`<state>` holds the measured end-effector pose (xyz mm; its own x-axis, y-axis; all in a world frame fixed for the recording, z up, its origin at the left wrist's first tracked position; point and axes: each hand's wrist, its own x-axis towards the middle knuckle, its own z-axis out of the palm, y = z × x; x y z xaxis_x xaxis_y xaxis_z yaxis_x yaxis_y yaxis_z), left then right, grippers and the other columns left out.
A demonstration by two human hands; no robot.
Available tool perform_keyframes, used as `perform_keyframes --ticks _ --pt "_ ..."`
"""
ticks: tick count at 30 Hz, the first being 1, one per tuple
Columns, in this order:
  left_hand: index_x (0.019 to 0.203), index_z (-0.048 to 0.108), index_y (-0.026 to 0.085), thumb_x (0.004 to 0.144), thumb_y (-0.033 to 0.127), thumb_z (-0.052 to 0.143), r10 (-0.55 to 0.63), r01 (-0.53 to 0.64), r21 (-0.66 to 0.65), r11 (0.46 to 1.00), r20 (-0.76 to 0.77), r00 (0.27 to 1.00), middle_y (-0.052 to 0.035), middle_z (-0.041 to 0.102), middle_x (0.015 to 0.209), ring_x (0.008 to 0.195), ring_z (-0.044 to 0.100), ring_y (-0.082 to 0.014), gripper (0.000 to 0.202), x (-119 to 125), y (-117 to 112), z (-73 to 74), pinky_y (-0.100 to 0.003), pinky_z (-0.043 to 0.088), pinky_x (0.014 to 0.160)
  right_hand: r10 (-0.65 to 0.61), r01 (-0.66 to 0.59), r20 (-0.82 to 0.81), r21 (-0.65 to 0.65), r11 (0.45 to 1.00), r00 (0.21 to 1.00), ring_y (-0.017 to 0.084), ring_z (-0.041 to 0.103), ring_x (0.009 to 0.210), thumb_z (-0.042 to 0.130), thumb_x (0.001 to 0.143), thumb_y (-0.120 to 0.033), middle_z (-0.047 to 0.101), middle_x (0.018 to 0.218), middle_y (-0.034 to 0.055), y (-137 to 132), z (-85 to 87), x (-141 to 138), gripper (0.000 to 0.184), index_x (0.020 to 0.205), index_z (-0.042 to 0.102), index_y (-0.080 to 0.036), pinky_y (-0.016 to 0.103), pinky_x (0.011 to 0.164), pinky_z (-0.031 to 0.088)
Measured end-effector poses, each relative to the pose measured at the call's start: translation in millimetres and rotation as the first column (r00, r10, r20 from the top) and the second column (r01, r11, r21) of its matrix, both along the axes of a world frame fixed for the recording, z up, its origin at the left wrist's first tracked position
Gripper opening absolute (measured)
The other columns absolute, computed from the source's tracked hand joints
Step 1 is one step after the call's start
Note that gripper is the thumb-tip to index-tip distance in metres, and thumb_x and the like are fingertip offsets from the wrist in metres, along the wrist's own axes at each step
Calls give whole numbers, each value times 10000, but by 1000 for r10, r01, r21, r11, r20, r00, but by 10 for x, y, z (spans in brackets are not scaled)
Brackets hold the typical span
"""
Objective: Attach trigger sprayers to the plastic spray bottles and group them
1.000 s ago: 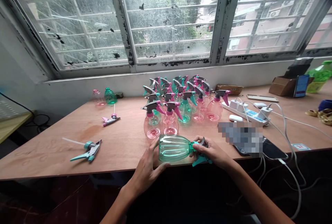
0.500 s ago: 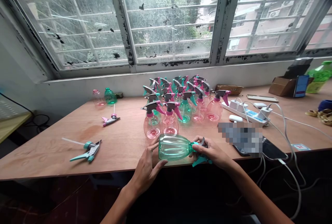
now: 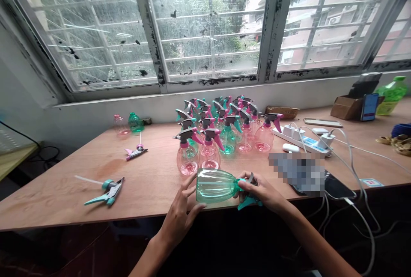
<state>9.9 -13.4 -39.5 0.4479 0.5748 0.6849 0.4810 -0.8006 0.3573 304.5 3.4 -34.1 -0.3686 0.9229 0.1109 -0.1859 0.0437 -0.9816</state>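
From where I stand, a person at a wooden table (image 3: 154, 183) has both hands on or close to one green bottle (image 3: 214, 187), which is held on its side at the front edge, base toward the person's left and neck toward the right. The right hand (image 3: 263, 190) is closed: thumb and fingers are clasped about the green and grey spray head (image 3: 248, 202) at the bottle's neck, its trigger hanging below the fingers. The left hand (image 3: 180, 213) is partly spread, fingers slightly bent and the thumb well apart from them, a clear gap between; the fingertips lie at the upper edge of the base and the thumb tip near its lower edge. Whether the left fingers bear on the plastic, I cannot tell. Directly behind the bottle stands a close cluster of spray bottles (image 3: 228, 139), pink and green, upright and with heads fitted; two pink ones form the front. To the left lie two detached heads, each with a thin tube: a green trigger head (image 3: 111, 191) near the front edge and a pink trigger head (image 3: 137, 153) farther back. Beyond these, by the wall, a headless pink bottle (image 3: 121, 127) and a headless green bottle (image 3: 136, 123) stand side by side. On the right side are a white power strip (image 3: 310, 143) with plugs in it and a dark phone (image 3: 338, 185) with a cable attached, partly hidden by a blurred patch.
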Motion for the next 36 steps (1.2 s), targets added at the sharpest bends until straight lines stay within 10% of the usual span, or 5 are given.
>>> perform_keyframes --ticks 7,13,22,30,36 --pt "1448 426 246 963 27 559 14 -29 165 986 89 996 -154 489 1488 1406 486 -279 549 69 -31 60 -487 475 1115 55 -66 -115 -100 993 992 129 677 539 691 899 -526 762 692 71 -108 103 -51 401 810 567 -155 194 502 483" --pt "1402 454 241 963 412 639 18 -11 -33 999 226 974 -174 440 1561 1466 389 -360 506 133 -172 170 -611 349 1172 30 -31 -71 -21 999 997 143 709 622 830 810 -421 765 678 29 -220 174 -97 388 944 571 -164 218 612 525" --pt "1469 467 321 966 122 620 9 -49 169 984 229 973 -96 488 1512 1402 464 -298 562 32 -138 122 -529 405 1140 166 -191 -203 -113 975 965 103 625 509 677 915 -511 741 706 50 -270 227 -119 384 820 547 -163 195 502 460" --pt "1347 520 287 1016 444 527 30 76 -199 977 485 874 -119 448 1563 1472 374 -332 366 86 -178 160 -604 311 1182 -203 140 208 282 949 957 163 644 704 808 832 -433 706 798 24 -428 252 -207 339 974 646 -172 255 627 486" --pt "1359 557 372 1001 349 592 -130 175 -60 983 454 882 -57 444 1552 1463 381 -290 361 27 -96 192 -528 374 1162 -26 26 -50 -3 1000 998 166 669 624 667 902 -571 739 723 42 -497 340 -249 398 914 539 -195 276 616 532"
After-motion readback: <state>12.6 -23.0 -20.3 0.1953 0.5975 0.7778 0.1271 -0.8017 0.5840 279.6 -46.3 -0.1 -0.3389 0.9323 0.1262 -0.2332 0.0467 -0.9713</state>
